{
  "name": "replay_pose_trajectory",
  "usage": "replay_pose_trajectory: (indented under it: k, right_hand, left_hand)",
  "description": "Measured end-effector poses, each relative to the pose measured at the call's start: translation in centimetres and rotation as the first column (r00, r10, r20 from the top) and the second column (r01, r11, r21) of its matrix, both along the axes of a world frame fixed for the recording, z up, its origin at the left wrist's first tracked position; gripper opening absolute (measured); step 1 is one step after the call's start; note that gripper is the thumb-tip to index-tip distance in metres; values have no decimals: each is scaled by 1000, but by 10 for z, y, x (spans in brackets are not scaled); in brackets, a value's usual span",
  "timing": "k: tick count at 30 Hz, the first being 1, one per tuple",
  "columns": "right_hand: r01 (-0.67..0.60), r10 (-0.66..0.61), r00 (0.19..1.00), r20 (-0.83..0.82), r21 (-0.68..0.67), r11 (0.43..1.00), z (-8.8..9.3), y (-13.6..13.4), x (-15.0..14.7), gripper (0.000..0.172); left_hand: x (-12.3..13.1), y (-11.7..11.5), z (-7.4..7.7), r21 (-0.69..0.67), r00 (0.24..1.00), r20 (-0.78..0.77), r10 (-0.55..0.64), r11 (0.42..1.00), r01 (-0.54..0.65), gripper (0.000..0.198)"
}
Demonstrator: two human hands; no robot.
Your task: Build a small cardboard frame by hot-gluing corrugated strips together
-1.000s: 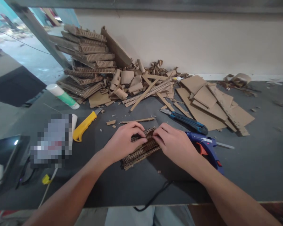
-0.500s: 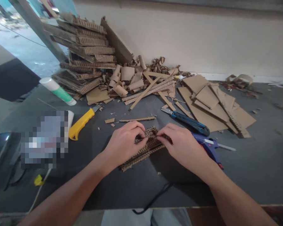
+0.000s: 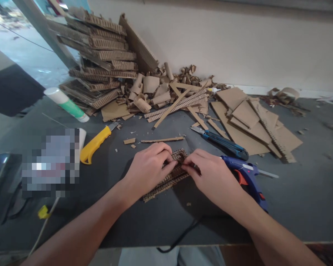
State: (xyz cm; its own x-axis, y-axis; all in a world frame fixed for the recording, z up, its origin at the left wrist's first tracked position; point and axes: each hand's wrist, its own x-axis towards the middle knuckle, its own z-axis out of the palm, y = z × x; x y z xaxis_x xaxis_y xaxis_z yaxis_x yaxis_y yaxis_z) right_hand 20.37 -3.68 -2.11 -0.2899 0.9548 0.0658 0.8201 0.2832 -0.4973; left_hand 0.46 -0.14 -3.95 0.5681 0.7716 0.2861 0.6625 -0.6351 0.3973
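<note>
Between my hands lies a small piece built from corrugated cardboard strips (image 3: 166, 184), resting on the dark tabletop (image 3: 144, 225). My left hand (image 3: 152, 164) is closed in a pinch on its upper part, with the thumb along the near side. At its right end my right hand (image 3: 208, 170) is pinched too, fingertips against the ridged cardboard. Whether a separate strip is between those fingertips is hidden. A blue glue gun (image 3: 246, 173) with an orange trigger lies just right of my right hand. A thin cardboard strip (image 3: 162, 139) lies beyond my hands.
A blue utility knife (image 3: 222, 144) lies behind my right hand, a yellow cutter (image 3: 96, 144) to the left. Cardboard sheets (image 3: 244, 122), curled scraps (image 3: 152, 92) and a stack of cardboard panels (image 3: 105, 55) stand at the back. A white-green tube (image 3: 68, 105) is at left. A black cable (image 3: 183, 236) crosses the front edge.
My right hand has shifted slightly left and down along the cardboard piece, showing more of the glue gun. The left hand keeps its pinch. The view has tilted a little.
</note>
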Motion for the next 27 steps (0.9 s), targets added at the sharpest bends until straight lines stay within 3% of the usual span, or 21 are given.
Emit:
replay_pose_trajectory:
  k: [7,14,20,27]
  right_hand:
    - [12,-14,996,-92,-21,1000,0,4,5,11]
    - [-17,9,992,-126,-59,998,3,5,7,11]
    - [-4,-6,987,-162,-64,998,2,5,3,13]
    - [38,-52,984,-169,-87,995,-2,6,2,13]
  left_hand:
    - [-9,5,8,-131,994,-16,-107,986,104,14]
    - [-8,5,10,-243,996,26,-82,966,86,12]
    - [-3,3,9,-294,996,90,16,956,11,10]
    - [-3,3,9,-317,995,104,-2,948,35,12]
